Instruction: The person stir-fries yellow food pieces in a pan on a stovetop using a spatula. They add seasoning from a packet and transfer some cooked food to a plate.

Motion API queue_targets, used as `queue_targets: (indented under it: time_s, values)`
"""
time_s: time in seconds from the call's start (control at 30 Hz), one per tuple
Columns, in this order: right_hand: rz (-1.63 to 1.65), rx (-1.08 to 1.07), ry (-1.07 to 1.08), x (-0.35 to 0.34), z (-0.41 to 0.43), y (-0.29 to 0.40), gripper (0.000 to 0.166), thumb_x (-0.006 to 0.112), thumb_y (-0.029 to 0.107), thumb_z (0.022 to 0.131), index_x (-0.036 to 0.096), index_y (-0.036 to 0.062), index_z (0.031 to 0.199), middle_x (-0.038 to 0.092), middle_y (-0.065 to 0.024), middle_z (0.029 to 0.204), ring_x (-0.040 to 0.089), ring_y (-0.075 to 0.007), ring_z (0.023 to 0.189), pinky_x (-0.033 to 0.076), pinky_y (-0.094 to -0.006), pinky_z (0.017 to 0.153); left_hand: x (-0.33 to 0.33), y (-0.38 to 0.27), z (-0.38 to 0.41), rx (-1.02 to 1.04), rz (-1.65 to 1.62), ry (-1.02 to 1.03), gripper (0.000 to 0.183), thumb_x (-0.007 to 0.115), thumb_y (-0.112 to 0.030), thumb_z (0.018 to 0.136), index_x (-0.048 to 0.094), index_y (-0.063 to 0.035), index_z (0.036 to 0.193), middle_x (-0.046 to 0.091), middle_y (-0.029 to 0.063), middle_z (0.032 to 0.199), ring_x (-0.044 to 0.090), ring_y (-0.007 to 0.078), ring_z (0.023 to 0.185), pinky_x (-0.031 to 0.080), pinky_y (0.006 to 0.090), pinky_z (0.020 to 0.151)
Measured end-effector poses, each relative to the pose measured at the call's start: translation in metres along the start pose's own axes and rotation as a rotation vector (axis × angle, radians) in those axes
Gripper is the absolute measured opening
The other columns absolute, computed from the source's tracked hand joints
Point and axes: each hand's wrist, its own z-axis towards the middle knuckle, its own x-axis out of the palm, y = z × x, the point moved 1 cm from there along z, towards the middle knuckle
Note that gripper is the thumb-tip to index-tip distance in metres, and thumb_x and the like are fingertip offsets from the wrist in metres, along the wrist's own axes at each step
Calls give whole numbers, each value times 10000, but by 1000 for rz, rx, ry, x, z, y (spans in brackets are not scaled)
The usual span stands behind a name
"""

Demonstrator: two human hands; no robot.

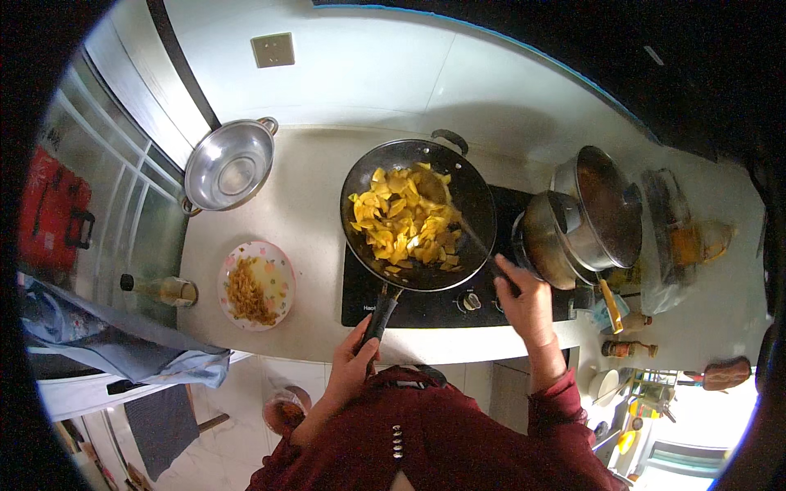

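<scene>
A black wok (pixel 424 279) with a steel rim stands on the left part of a black gas stove (pixel 430 307). Sliced yellow food pieces (pixel 402 218) fill its middle. My left hand (pixel 356 356) is closed round the wok's black handle (pixel 381 316). On the right, my right hand (pixel 525 301) grips the dark handle of a spatula or ladle; the tool's shaft is blurred and its head lies partly among the food. Left of the stove, a floral-patterned plate (pixel 279 276) holds shredded brown food (pixel 249 291).
A steel basin (pixel 236 166) stands at the back left. A bottle (pixel 178 291) lies or stands near the plate. Steel pots (pixel 605 208) crowd the stove's right side, one with a yellow-ended handle (pixel 611 307). Farther right are an oil bottle (pixel 700 242) and jars (pixel 620 348).
</scene>
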Motion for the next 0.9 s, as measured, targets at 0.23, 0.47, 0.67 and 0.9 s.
queue_targets:
  time_s: [0.23,0.47,0.67,0.9]
  values:
    - [7,16,34,26,42,-19,367,621,154,778,597,57,1131,632,-191,1007,623,-345,883,519,-395,718,2,-4,-2,-3,1,11,488,510,-190,917,379,-98,1378,516,9,734,459,70,580,406,219,514]
    - [-148,-307,375,-10,47,11,406,663,165,732,617,189,1135,549,-55,776,604,-254,686,502,-366,590,-1,-2,-2,-22,3,-2,487,518,-179,913,384,-116,1377,514,3,735,454,68,582,403,216,517]
    - [-470,-503,356,-83,44,29,382,532,51,744,663,260,1036,480,-47,777,551,-239,673,478,-345,558,0,-2,-1,-21,32,-6,479,507,-178,914,388,-98,1372,515,-5,736,455,70,575,404,214,513]
    - [-468,-153,459,-133,22,41,383,613,79,697,661,242,1041,547,-50,828,593,-242,736,487,-374,589,3,-5,-2,-39,3,-35,468,494,-164,914,395,-86,1365,515,2,748,469,64,618,409,209,512]
